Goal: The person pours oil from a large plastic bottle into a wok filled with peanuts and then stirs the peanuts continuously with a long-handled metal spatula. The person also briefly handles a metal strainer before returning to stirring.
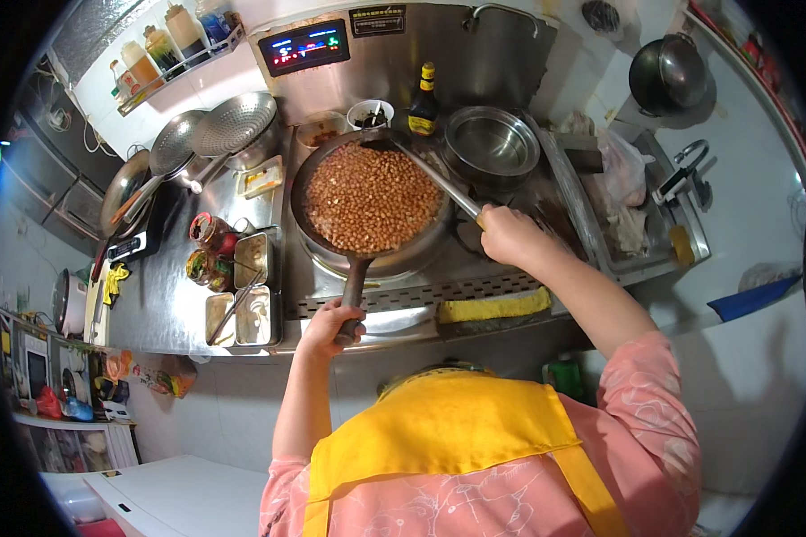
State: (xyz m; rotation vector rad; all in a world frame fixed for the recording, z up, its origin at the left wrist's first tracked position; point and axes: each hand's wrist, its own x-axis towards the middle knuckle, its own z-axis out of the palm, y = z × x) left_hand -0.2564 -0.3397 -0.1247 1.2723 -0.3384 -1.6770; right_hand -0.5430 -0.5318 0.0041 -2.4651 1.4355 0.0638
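My left hand (329,327) is wrapped around the handle of a dark wok (300,215) over the stove. Reddish-brown peanuts (373,194) fill most of the wok. In my right hand (516,235) is the long metal handle of a wok ladle (443,181). Its dark head reaches into the peanuts at the wok's far rim and is partly hidden there. Just beyond the wok stand a white bowl (388,111) with dark contents and a sauce bottle (424,101) with a yellow cap.
A metal pot (491,142) sits right of the wok, near the sink (695,231) and its faucet. Strainers (235,124), jars (209,231) and seasoning containers (252,314) occupy the left counter. A yellow cloth (496,306) lies along the front edge. A lit control panel (303,47) is on the back wall.
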